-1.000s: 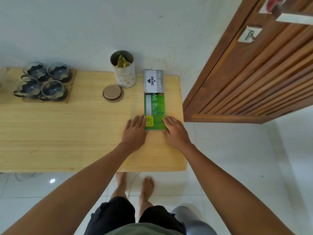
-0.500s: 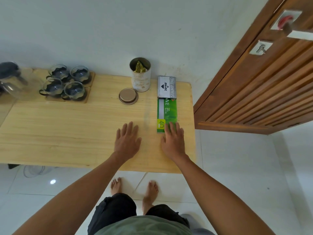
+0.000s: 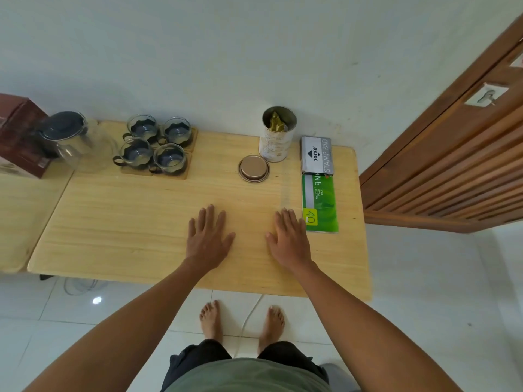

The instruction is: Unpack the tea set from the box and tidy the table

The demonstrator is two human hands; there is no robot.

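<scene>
1. The left hand [image 3: 208, 239] lies flat on the wooden table [image 3: 127, 222], palm down, fingers straight and slightly spread, holding nothing, near the middle of the front edge.
2. The right hand [image 3: 288, 240] lies flat the same way, empty, its outer fingers just beside the near left corner of the green booklet [image 3: 321, 206].
3. The green booklet lies along the table's right edge; the grey stamp pad box [image 3: 317, 155] touches its far end, by the back right corner.
4. An open tin [image 3: 276, 137] with gold packets inside stands at the back edge, its round lid [image 3: 254, 168] lying just in front.
5. Four glass tea cups [image 3: 154, 145] sit on wooden coasters [image 3: 181, 174] near the back left corner.
6. A glass teapot [image 3: 66, 140] with a dark lid stands at the left edge, beside the brown box [image 3: 19, 137] on the neighbouring surface.
</scene>
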